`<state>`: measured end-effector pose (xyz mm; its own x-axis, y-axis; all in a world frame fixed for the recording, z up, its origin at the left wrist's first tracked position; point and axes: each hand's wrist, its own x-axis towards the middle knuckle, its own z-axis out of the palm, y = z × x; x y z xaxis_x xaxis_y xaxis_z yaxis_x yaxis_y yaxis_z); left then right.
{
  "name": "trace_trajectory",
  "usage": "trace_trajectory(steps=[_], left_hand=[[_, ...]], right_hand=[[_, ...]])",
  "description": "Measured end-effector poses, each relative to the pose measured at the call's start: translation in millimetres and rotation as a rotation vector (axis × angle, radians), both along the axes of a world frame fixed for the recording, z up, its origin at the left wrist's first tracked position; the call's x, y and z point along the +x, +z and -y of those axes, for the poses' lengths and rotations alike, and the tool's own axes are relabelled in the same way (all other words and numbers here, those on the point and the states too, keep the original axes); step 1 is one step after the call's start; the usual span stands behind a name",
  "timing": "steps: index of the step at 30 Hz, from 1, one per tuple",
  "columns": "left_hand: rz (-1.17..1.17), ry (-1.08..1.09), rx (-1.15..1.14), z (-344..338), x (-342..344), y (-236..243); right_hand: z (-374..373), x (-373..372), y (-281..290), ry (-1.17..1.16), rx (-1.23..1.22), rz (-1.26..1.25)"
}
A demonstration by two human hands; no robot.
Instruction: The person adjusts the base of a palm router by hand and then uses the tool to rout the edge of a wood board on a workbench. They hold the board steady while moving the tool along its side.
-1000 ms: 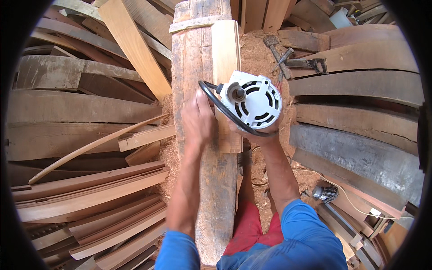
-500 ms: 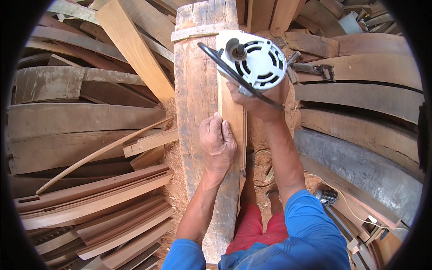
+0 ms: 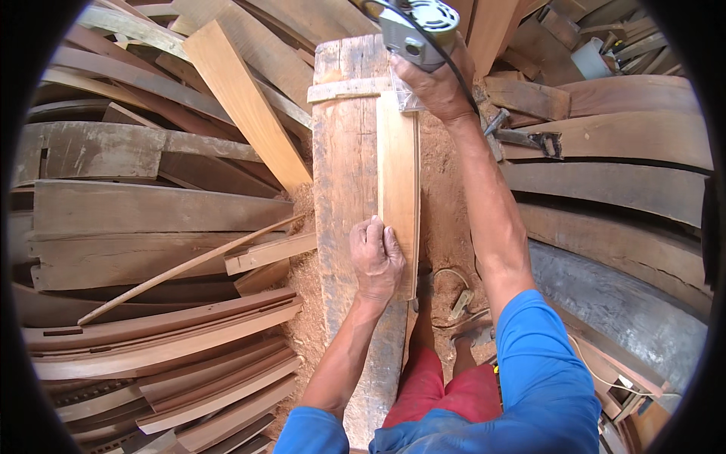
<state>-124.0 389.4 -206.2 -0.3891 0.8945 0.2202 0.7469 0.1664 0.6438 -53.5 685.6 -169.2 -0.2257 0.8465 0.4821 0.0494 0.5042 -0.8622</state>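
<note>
A pale narrow wooden board [image 3: 399, 174] lies lengthwise on a thick, worn timber bench [image 3: 346, 166], along its right edge. My left hand [image 3: 378, 261] presses on the near part of this board with its fingers curled in at the left edge. At the far end, my right hand [image 3: 439, 87] is wrapped round a wood trimmer [image 3: 417, 39] with a vented white top, a grey body and a black cord. Its clear plastic base [image 3: 406, 97] sits over the board's far end. The cutter is hidden.
A wooden strip [image 3: 348, 89] crosses the bench by the board's far end. Stacked planks [image 3: 151, 204] fill the left side, and more boards [image 3: 605, 181] lie on the right. A hammer [image 3: 495, 121] rests on the right stack. Sawdust [image 3: 439, 181] covers the ground beside the bench.
My right hand has pushed the trimmer away from me along the board to its far end. My left hand stays on the near part. The whole view has shifted slightly.
</note>
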Motion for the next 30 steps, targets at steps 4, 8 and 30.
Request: trace_trajectory(steps=[4, 8, 30], left_hand=[[0.039, 0.013, 0.024, 1.7, 2.8, -5.9], [0.041, 0.015, -0.058, 3.3, 0.9, -3.4], [0.242, 0.016, -0.378, 64.3, 15.1, 54.8]], right_hand=[[16.1, 43.9, 7.7, -0.188, 0.100, 0.127], [87.5, 111.8, 28.6, -0.228, 0.054, 0.204], [331.8, 273.3, 37.3, -0.453, -0.517, 0.093]])
